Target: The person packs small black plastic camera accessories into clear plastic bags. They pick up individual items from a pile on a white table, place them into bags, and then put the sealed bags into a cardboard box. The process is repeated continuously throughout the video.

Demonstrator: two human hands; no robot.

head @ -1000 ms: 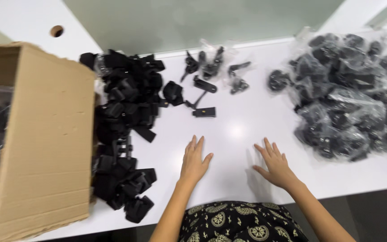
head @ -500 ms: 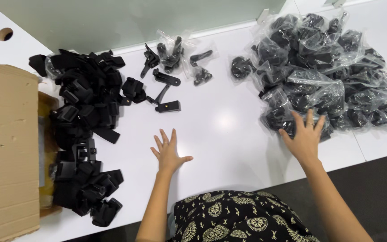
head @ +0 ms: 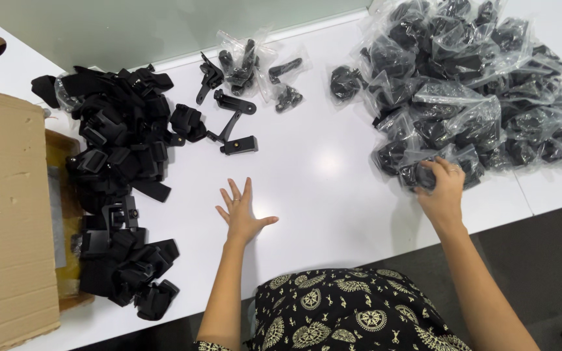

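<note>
My left hand (head: 240,213) lies flat on the white table (head: 323,162), fingers spread, holding nothing. My right hand (head: 438,186) is closed on a clear plastic bag with a black part inside (head: 419,170), at the near edge of a big heap of such bagged black parts (head: 476,91) on the right. A pile of loose black straps and buckles (head: 118,175) fills the left side of the table, apart from my left hand.
An open cardboard box (head: 8,214) sits at the far left. A few loose black brackets (head: 232,123) and small bagged parts (head: 255,68) lie at the back middle. The table's front edge runs just before my patterned clothing (head: 352,312).
My right hand has reached right into the heap of bagged parts and closed on one bag. The view shifted right; my left hand stayed flat on the table.
</note>
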